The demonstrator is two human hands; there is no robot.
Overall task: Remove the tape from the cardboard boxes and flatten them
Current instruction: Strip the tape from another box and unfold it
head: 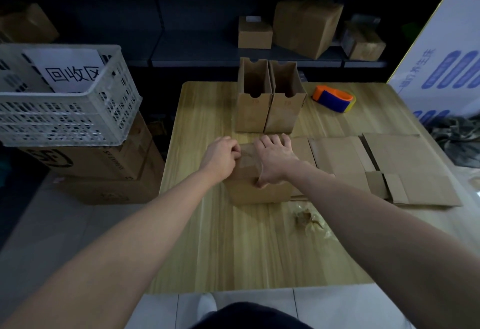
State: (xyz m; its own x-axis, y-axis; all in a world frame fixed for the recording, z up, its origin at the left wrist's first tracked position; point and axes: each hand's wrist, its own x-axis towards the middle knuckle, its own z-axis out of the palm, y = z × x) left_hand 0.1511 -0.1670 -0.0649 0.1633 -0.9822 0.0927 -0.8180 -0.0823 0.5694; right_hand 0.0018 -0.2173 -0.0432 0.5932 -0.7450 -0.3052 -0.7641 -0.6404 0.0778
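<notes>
From my remote seat I see one closed box (259,191) near the middle of the wooden table (207,250), and both bare hands are on it. The left hand (220,158) sits at the left edge of the box top with its fingers curled in tight against the cardboard. They hide whatever is between them, so I cannot tell whether they pinch tape or nothing at all. The right hand (275,159) lies flat across the top with its fingers spread wide and reaching to the far edge, while its thumb hooks down over the near edge onto the front face.

Just behind the closed box, two open boxes (267,113) stand upright, side by side and touching. To the right, flattened boxes (389,170) lie spread on the table, their near-left part beside the closed box. A crumpled wad of clear tape (309,220) rests on the table in front of them, near the right forearm. An orange and blue tape dispenser (333,98) sits at the far right of the table, apart from the boxes. Off the table to the left, a white crate (65,120) with a paper sign inside stands on stacked cartons
</notes>
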